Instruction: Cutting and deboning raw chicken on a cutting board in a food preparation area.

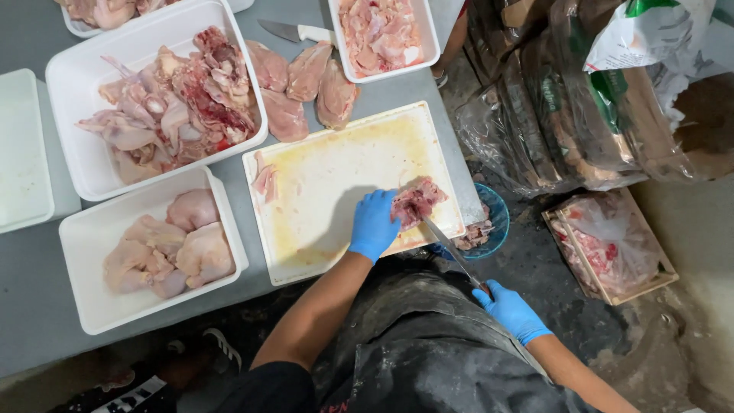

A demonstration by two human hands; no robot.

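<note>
The left hand (373,224), in a blue glove, is pressing down on a piece of raw chicken (417,200) that is lying at the near right corner of the white cutting board (336,176); its grip is resting flat over the meat's left side rather than closing around it. The right hand (511,310), also gloved in blue, is holding a knife (451,248), its grip wrapped tight around the handle, and the blade is angling up so that its tip is touching the chicken piece from below. One small scrap of meat (265,180) is lying at the board's far left edge.

On the grey bench (30,306), five white tubs are showing. One near tub (84,252) is carrying skin-on chicken pieces, one larger tub (73,84) beyond it is carrying bony carcass pieces, one tub (428,38) at the top is carrying cut meat, one at the top left corner is only partly showing, and one at the left edge (23,153) is sitting upside down or covered. Four loose chicken pieces (302,84) are lying on the bench between the tubs, beside a second knife (294,32). One blue bowl (497,222) is sitting below the bench's right edge, and one wooden crate (612,245) is standing on the floor.
</note>
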